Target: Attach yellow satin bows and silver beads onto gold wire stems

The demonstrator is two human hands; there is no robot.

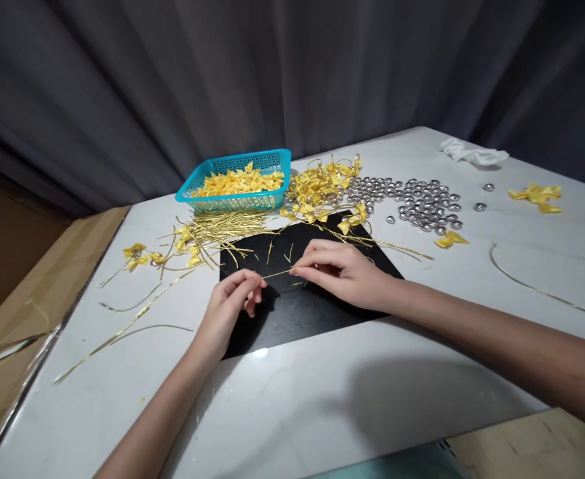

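Head view: gold wire (275,273) between left hand (226,307) and right hand (341,271), pinched by both, above black mat (297,316).

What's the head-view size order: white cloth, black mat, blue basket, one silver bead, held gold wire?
Black mat
Blue basket
White cloth
Silver bead, gold wire: unsure, wire longer but thinner.

From where I stand, this looks like a small handicraft workspace: a white bench (292,386) with a black mat (317,316), bundled gold wires (223,227), scattered silver beads (425,205) and a blue basket (237,201) of yellow ribbon pieces (242,181), dark curtain (292,73) hanging along the far side.
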